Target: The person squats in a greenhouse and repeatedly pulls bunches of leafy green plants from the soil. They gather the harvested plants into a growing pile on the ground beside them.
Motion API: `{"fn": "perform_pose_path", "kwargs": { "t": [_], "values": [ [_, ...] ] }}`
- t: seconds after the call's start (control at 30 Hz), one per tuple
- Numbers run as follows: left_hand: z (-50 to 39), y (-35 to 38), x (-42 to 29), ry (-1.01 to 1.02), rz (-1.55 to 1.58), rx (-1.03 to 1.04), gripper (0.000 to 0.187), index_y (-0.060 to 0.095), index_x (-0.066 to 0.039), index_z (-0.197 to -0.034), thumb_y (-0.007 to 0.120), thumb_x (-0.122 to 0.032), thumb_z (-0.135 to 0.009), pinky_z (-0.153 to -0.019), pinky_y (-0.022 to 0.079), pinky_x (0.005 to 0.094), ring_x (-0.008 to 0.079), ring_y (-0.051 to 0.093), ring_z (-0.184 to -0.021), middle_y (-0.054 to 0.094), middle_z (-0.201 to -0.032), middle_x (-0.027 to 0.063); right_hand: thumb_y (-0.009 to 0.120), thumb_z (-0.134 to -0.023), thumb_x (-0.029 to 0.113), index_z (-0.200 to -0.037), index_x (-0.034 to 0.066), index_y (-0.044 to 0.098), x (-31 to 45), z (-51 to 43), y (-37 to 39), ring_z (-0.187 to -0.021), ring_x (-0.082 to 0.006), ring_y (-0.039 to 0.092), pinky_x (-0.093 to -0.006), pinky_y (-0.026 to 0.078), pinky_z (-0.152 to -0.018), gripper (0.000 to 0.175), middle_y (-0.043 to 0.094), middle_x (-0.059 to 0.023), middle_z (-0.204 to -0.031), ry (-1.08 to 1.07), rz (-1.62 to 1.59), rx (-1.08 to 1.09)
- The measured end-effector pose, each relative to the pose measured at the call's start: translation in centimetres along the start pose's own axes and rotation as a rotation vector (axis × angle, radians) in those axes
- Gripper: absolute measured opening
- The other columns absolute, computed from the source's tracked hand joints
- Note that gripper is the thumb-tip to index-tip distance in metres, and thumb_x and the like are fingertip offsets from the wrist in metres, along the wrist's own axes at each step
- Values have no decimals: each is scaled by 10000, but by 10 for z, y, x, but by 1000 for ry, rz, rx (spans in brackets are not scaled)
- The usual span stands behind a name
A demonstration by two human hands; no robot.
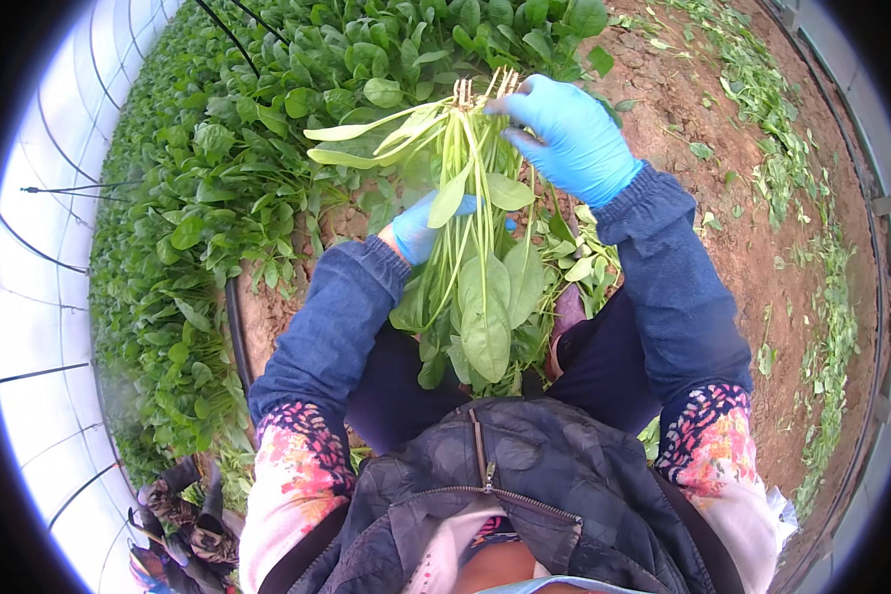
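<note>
A bunch of spinach [482,289] hangs in front of me, its pale cut root ends upward and its leaves down over my lap. My left hand [423,226], in a blue glove, is closed around the stems, partly covered by leaves. At the top right of the bunch, my right hand [564,141], also gloved in blue, has thumb and fingers bent at the root ends. Whether it grips a stem cannot be made out. Some yellowish leaves [349,132] stick out to the left from the root ends.
Dense spinach plants [215,163] grow ahead and to the left. A black hose [235,327] lies on the soil by them. Loose leaves [835,297] are strewn over bare soil [742,275] at the right. Another person [185,520] is at the lower left, near the plastic greenhouse wall [37,297].
</note>
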State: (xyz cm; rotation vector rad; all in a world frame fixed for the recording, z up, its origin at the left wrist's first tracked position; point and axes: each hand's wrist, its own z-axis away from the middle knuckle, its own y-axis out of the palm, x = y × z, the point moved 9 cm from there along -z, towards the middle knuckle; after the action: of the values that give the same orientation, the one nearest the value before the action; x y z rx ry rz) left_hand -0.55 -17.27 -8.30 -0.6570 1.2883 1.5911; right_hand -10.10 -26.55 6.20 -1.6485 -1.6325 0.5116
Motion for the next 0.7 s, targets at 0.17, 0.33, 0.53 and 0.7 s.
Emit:
{"fn": "perform_pose_path", "kwargs": {
  "t": [0.17,0.33,0.53,0.7],
  "values": [
    [2,14,-6,41,-57,121,666,458,61,-1344,668,-286,-816,-1016,436,380,272,589,-1136,586,-1264,184,655,-782,119,-989,133,620,7,-6,5,-820,-279,598,-391,502,-708,210,569,-74,-911,-109,289,39],
    [5,14,-2,-35,-87,95,702,449,64,-1351,664,-317,-802,-1037,415,393,283,588,-1137,582,-1270,189,614,-751,65,-990,108,586,-2,-10,-27,-833,-303,591,-400,504,-719,244,573,-82,-903,-123,397,-155],
    [7,13,-9,16,82,140,709,433,44,-1368,662,-337,-816,-1052,418,416,301,577,-1158,569,-1289,196,584,-808,39,-973,96,602,-66,9,-55,-812,-302,596,-398,507,-731,175,591,-105,-912,118,588,30],
    [8,9,-13,25,150,150,720,418,35,-1380,672,-339,-820,-1059,421,425,306,566,-1178,556,-1304,198,648,-846,160,-1118,148,630,-69,16,-40,-936,-319,628,-376,502,-849,273,662,-110,-980,436,-20,96]
  ]
}}
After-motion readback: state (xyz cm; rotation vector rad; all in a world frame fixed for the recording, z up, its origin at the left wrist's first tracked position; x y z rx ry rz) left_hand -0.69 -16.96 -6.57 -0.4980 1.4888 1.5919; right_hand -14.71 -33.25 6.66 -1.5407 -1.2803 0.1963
